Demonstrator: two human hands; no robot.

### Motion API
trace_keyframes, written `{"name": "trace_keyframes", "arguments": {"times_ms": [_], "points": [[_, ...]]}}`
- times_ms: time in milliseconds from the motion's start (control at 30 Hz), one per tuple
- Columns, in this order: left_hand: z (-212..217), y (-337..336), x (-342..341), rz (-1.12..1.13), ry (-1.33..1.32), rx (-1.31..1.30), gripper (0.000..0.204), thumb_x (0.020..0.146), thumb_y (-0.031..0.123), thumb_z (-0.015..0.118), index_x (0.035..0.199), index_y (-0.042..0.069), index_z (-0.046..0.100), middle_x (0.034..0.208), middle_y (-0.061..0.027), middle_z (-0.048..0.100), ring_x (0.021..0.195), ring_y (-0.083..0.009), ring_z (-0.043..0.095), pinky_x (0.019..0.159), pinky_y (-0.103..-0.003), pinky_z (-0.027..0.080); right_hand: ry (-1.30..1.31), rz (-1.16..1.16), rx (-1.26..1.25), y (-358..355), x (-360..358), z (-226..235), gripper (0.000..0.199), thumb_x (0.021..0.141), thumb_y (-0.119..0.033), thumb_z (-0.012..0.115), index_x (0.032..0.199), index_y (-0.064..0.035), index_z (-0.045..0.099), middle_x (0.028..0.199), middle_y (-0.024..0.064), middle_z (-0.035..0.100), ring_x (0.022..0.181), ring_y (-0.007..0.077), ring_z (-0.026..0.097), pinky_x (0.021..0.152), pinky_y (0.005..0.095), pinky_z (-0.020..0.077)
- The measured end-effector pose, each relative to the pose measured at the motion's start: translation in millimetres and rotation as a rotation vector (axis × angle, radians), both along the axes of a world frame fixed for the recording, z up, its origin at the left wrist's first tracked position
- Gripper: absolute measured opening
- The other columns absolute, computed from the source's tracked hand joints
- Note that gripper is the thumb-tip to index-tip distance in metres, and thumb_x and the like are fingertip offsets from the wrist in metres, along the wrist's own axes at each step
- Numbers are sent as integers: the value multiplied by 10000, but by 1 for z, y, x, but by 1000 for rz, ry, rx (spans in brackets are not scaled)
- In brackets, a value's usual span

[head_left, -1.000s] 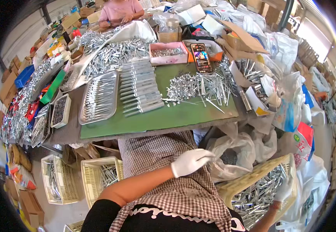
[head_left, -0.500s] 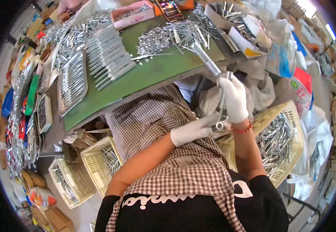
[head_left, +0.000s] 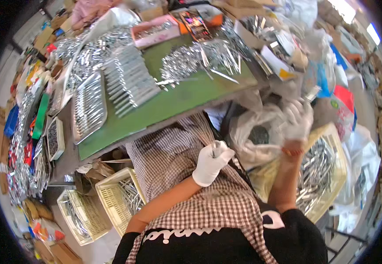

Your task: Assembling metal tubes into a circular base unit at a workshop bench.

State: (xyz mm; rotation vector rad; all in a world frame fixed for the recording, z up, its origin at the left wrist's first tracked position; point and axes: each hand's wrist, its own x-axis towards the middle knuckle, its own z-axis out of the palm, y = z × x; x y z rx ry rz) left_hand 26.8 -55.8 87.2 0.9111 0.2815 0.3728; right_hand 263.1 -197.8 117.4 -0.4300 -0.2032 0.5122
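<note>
My left hand (head_left: 210, 165), in a white glove, is in front of the checked apron with its fingers closed round a shiny metal piece (head_left: 218, 150). Only the end of that piece shows, so its full shape is hidden. Farther right, my right hand (head_left: 297, 119) is gloved too and smeared by motion. A silvery metal tube (head_left: 312, 93) sticks out past its curled fingers. This hand is above the near right crate and beside an open clear plastic bag (head_left: 243, 141) with dark small contents.
A green-topped table (head_left: 156, 108) bears rows of metal tubes (head_left: 131, 81), a tray of rods (head_left: 77, 140), a heap of small parts (head_left: 180, 64), a pink box (head_left: 156, 40) and a phone (head_left: 195, 26). Cream crates (head_left: 338, 176) of metal parts stand at both sides. Another person's pink sleeve (head_left: 92, 11) shows far left.
My hands have moved apart. The right one went right and away from the table edge with the tube; the left drew back toward the apron, its fingers now curled upward round a metal piece.
</note>
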Motion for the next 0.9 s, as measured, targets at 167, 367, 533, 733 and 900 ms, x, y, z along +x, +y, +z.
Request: {"name": "trace_keyframes", "arguments": {"times_ms": [167,367,533,733,900], "points": [[-7,15,18,-7,46,-217,354,963,263,519,1225,25,522,929,3,557,724,-45,496,619,-186,404,-942,-356,-1161,-15,-48,6,181,938,-230,484,983,-87,585,803,-36,511,698,60,488,612,203,398],[-15,29,9,59,-127,-310,435,959,261,515,1318,45,398,1060,-92,601,1037,-283,590,885,-420,491,-991,450,-1298,44,-141,-5,190,853,-177,593,935,-6,596,780,169,631,730,247,648,679,333,491],[-21,42,-8,199,-126,-453,210,954,182,511,1133,92,447,953,-53,594,1028,-223,595,847,-421,531,-706,238,-1237,52,-120,26,196,899,-170,535,934,7,612,752,88,662,613,77,591,551,238,445],[-29,13,2,-206,-125,-370,397,947,271,542,1273,110,383,1208,-61,536,1048,-199,589,899,-384,505,-1545,-78,-1177,84,-123,17,322,846,-221,570,1089,-17,626,1154,201,597,1111,329,539,957,408,413],[-59,32,-14,-129,-128,-605,321,918,155,550,1222,98,462,1020,-42,607,910,-176,614,793,-367,530,-1508,-478,-1311,15,-48,-5,301,853,-37,528,1145,19,576,1152,161,589,1071,310,556,944,367,431]]}}
